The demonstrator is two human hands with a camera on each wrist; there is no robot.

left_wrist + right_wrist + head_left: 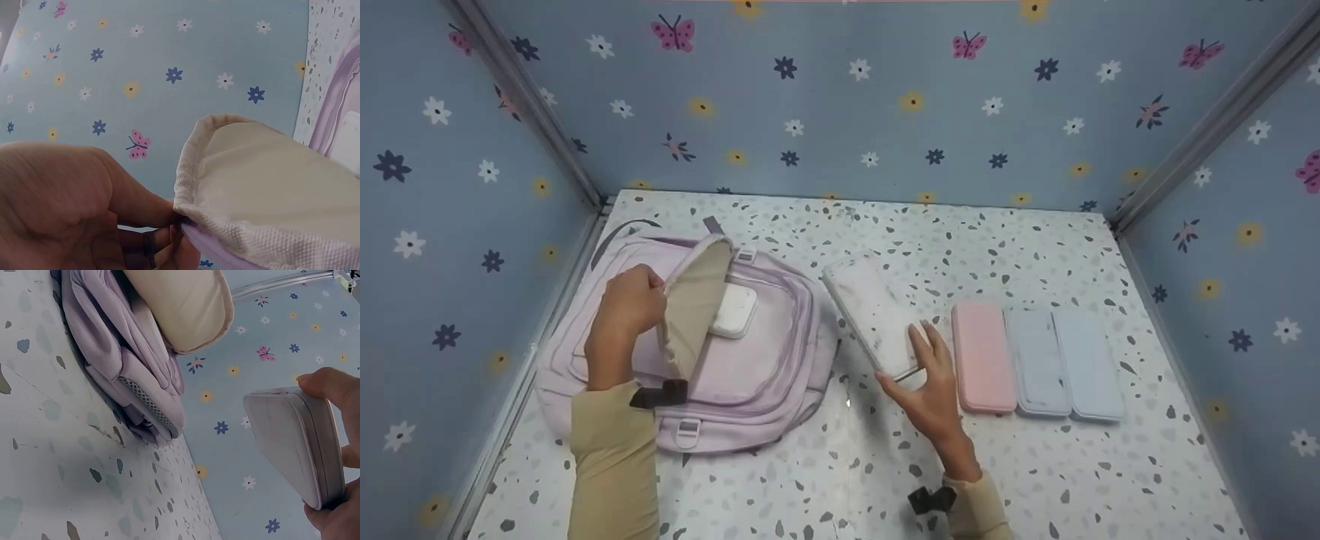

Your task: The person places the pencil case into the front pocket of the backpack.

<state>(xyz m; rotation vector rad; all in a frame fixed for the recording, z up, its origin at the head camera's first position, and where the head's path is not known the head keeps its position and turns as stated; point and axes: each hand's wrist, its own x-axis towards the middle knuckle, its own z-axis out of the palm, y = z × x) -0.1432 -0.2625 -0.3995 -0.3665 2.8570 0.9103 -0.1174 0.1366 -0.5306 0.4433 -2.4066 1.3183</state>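
A person's left hand (630, 307) pinched up the flap (697, 311) of a lilac backpack (769, 356) while the right hand (931, 390) gripped a marbled case (874, 315) above the table (877, 465), just beside the bag. Held only by one end (smooth-looking, too), the case risked tipping loose; a slackened pinch could drop the flap.

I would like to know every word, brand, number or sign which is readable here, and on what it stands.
None can be read in any view.
Marbled case in the right hand: dark marks, no legible letters.
Backpack and small white box: no legible text.
Pink case and two pale cases: no legible text.
Wall: printed flowers and butterflies, not writing.
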